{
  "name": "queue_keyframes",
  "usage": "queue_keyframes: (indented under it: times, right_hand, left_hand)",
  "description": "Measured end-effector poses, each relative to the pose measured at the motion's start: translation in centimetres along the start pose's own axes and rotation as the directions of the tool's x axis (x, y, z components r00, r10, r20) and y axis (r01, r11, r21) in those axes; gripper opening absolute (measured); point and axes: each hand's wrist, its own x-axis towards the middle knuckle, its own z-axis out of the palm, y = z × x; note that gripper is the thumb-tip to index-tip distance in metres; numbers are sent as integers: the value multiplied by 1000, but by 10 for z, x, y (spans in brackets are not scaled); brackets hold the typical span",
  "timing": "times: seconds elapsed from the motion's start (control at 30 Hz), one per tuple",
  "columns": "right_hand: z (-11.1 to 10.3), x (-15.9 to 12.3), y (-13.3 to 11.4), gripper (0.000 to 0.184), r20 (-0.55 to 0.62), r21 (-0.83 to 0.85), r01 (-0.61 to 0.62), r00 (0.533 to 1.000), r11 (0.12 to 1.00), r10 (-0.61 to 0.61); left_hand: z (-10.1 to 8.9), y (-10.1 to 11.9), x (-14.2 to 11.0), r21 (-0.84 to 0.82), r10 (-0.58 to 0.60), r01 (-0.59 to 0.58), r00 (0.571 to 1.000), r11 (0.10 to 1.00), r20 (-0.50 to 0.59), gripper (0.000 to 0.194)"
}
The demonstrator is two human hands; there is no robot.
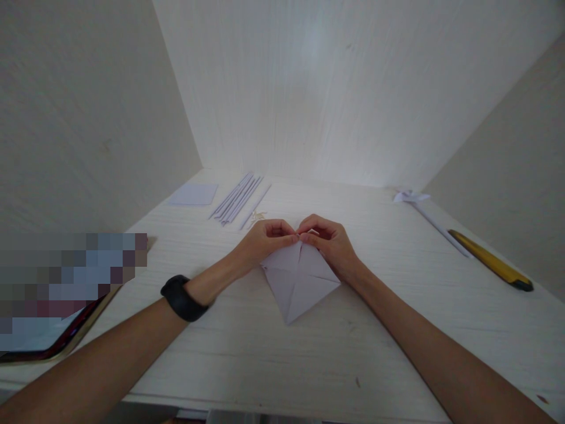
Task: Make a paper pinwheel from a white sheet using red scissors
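A white square of paper (300,282), creased and slit along its diagonals, lies turned like a diamond on the table before me. My left hand (271,238) pinches its far corner between thumb and fingers. Close against it, my right hand (324,238) pinches the same far corner from the other side. The fingertips of both hands nearly meet there and hide the very tip of the paper. A black band is on my left wrist.
Behind my hands lie several thin paper sticks (238,199), small pale bits (258,218) and a paper stack (194,194). A paper pinwheel on a stick (435,221) and a yellow cutter (488,259) lie right. A blurred-out device (75,335) stands left. Walls (300,88) enclose the table.
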Motion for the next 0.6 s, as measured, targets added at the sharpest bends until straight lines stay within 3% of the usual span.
queue_keyframes:
  times: [0.6]
  right_hand:
    - [1, -1, -5, 13, 5, -4, -18, 1000, 1000, 18]
  left_hand:
    - [3, 3, -4, -17, -12, 12, 1000, 1000, -8, 19]
